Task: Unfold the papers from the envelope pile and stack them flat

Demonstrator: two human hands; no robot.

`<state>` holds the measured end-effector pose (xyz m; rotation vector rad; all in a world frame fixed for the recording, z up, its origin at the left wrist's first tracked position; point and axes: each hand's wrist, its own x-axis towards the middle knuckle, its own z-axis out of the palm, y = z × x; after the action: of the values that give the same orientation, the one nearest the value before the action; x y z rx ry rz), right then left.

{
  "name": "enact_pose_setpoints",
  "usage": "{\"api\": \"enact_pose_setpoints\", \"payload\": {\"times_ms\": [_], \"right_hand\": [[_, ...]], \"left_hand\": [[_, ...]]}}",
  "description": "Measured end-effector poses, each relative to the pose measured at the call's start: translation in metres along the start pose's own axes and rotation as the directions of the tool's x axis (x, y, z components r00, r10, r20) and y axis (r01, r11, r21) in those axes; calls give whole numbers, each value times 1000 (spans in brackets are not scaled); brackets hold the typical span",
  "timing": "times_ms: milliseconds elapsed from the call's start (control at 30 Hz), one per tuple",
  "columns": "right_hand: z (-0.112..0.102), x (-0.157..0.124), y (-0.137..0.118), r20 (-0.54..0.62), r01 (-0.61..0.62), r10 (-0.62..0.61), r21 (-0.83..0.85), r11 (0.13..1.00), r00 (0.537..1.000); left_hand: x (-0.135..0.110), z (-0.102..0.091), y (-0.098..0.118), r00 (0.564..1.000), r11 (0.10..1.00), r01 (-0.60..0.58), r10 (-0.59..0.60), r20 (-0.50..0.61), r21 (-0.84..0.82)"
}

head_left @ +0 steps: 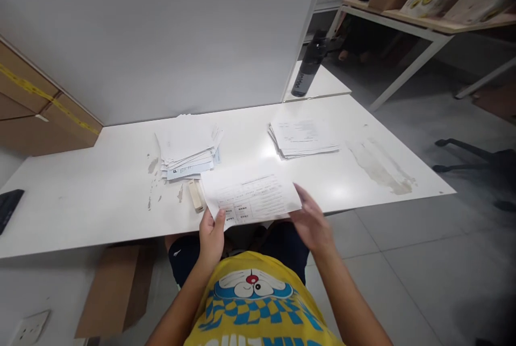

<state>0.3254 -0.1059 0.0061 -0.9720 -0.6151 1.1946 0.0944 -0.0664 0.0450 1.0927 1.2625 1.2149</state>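
A printed sheet of paper [258, 195], with tables of small text, tilts over the table's front edge; whether more sheets lie beneath it I cannot tell. My left hand [212, 233] grips its lower left corner, thumb on top and fingers underneath. At the right edge of the sheet, my right hand [312, 222] holds the paper, its fingers slightly blurred. Just left of the sheet lies a small beige block-shaped object [196, 196]. Behind it rests an uneven stack of papers [185, 144], with a bluish sheet low in it. Another, neater paper stack [304, 139] lies farther right.
The white table [100, 195] has grey-brown smudges and backs onto a pale panel [161, 34]. A dark bottle [308, 66] stands beyond the panel's edge. Cardboard boxes [48, 120] sit at the left, near a black object [10, 209]. Another box [110, 292] is beneath the table.
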Motion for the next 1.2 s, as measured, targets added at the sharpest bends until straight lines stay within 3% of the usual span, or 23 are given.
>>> {"api": "enact_pose_setpoints", "payload": {"times_ms": [100,267,433,633,833,967,1067,1200], "right_hand": [[2,21,-15,24,101,-98,-220,970,995],[1,19,-3,36,141,-138,-399,906,990],[-5,6,4,-2,177,-197,-430,885,980],[-9,1,5,-159,166,-242,-382,909,957],[-9,-15,-9,-48,-18,-2,-411,912,999],[7,-11,-16,70,-130,186,-481,867,980],[21,2,-10,113,-147,246,-544,826,963],[36,21,9,127,-187,331,-616,765,935]], "left_hand": [[19,-13,-7,998,992,-58,54,43,111],[30,-24,-32,990,991,-56,39,134,124],[24,-14,-39,985,991,-119,110,134,58],[16,-2,-21,988,992,-71,56,147,103],[-1,-22,-4,987,991,-85,69,148,107],[-8,-51,-9,973,971,-216,223,-63,107],[4,-77,-17,926,931,-270,322,-200,247],[37,-107,-25,905,845,-278,390,-170,458]]}}
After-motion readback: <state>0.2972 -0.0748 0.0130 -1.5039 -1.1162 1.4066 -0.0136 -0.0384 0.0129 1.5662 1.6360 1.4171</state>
